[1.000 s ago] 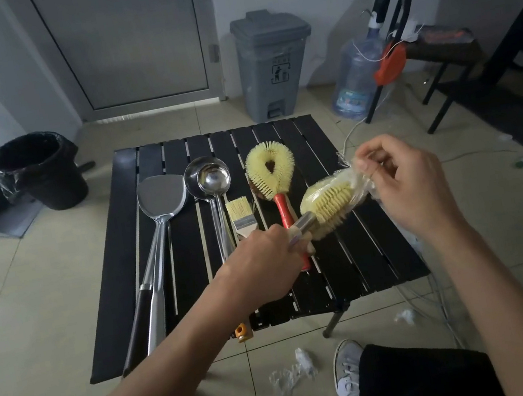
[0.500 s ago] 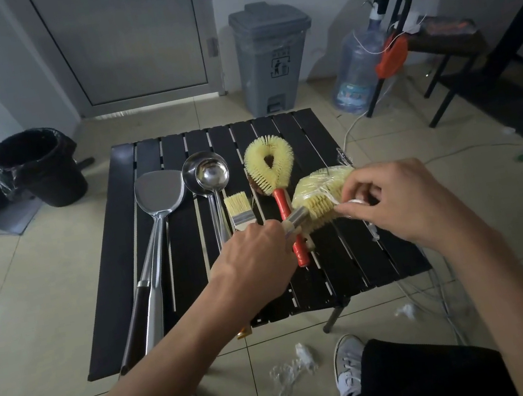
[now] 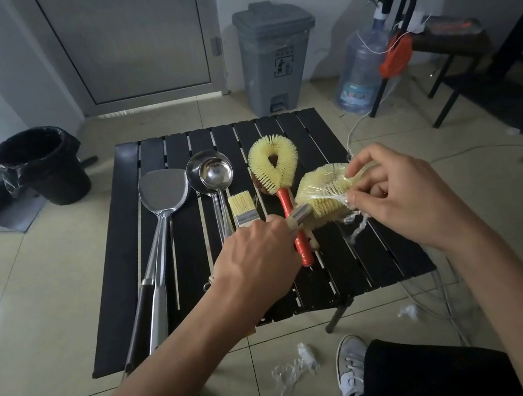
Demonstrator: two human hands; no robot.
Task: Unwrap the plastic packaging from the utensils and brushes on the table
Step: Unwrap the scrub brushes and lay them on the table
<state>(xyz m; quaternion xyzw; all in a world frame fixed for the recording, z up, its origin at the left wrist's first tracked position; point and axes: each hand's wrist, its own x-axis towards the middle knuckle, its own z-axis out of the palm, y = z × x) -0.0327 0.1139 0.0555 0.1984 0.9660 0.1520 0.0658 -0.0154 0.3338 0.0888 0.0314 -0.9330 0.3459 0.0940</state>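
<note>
Left to right. A black slatted table point(image 3: 123, 240) is carrying the bare utensils. A steel spatula point(image 3: 164, 196) is lying along its left side, with two nested ladles point(image 3: 212, 175) just beside it. A small flat brush point(image 3: 242, 206) and a red-handled brush point(image 3: 274, 168) are lying next, and none of these is showing any film.

The left hand point(image 3: 257, 263) is hovering over the table's middle, its fingers curling round the handle of the wrapped brush point(image 3: 322, 203) just behind the metal ferrule point(image 3: 300, 215). It is holding that brush clear of the slats, crossing above the red handle. The yellow bristle head is pointing right and is sitting under clear plastic wrap point(image 3: 332, 179), which is glinting across the bristles.

The right hand point(image 3: 404, 199) is working at the head, with thumb and forefinger pinching the film at the bristles' near edge and the other fingers arching over the tip. A twisted tail of film point(image 3: 357, 230) is dangling below. Crumpled plastic scraps point(image 3: 291, 374) are lying on the floor tiles before the table.

Handling, as judged: the brush is looking light and its handle stiff, so the ferrule end is offering the firm hold. The bristles are likely yielding and springing back. The film is appearing thin, clingy and stretchy, so it is best taken at a loose bunched edge and drawn off past the tip.
</note>
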